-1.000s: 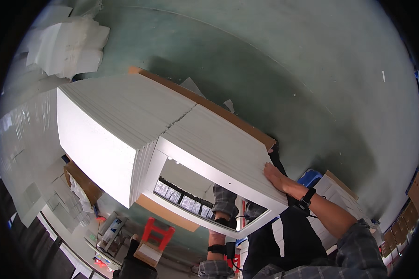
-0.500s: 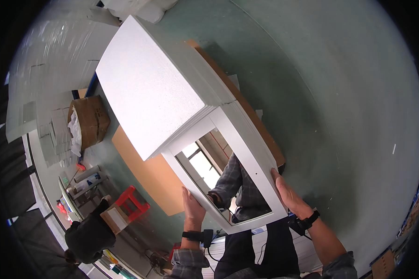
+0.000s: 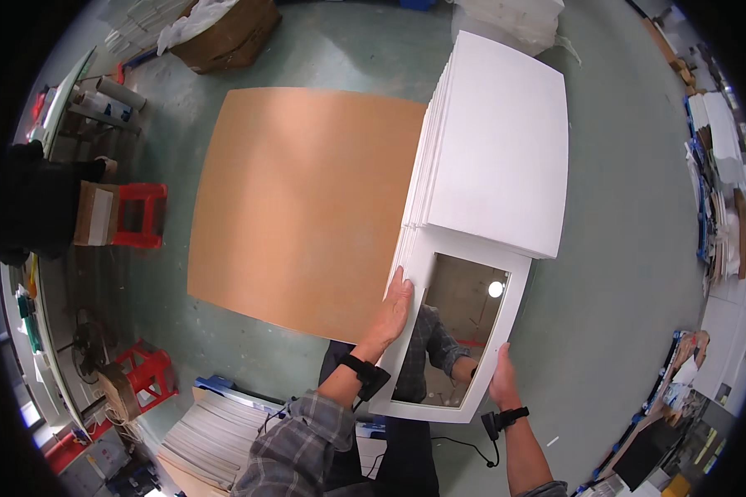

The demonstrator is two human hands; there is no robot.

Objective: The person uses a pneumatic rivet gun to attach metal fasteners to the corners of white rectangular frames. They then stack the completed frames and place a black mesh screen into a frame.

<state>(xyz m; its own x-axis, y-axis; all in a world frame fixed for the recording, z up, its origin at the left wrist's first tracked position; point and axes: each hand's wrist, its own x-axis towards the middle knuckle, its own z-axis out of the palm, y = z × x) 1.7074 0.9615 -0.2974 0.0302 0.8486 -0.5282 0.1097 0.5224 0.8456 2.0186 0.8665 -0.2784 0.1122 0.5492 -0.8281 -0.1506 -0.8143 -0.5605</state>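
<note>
A white-framed mirror panel (image 3: 464,323) is between my two hands, its glass reflecting a plaid sleeve and a round light. My left hand (image 3: 394,311) grips its left long edge, fingers along the side. On the opposite edge, my right hand (image 3: 504,381) holds near the lower corner, thumb up against the frame. The panel's far end meets a tall stack of white panels (image 3: 501,149); whether it rests on more panels beneath is hard to make out.
A large brown board (image 3: 307,207) lies left of the stack. Behind my legs, more panels (image 3: 220,439) are piled. Red stools (image 3: 143,215), a carton (image 3: 228,37) and a person in dark clothes (image 3: 46,203) are at left. Shelves of materials (image 3: 721,182) line the right.
My view has swung round, so the stack now appears to the right of the brown board. Both hands stay on the mirror panel, the left one now farther up its edge.
</note>
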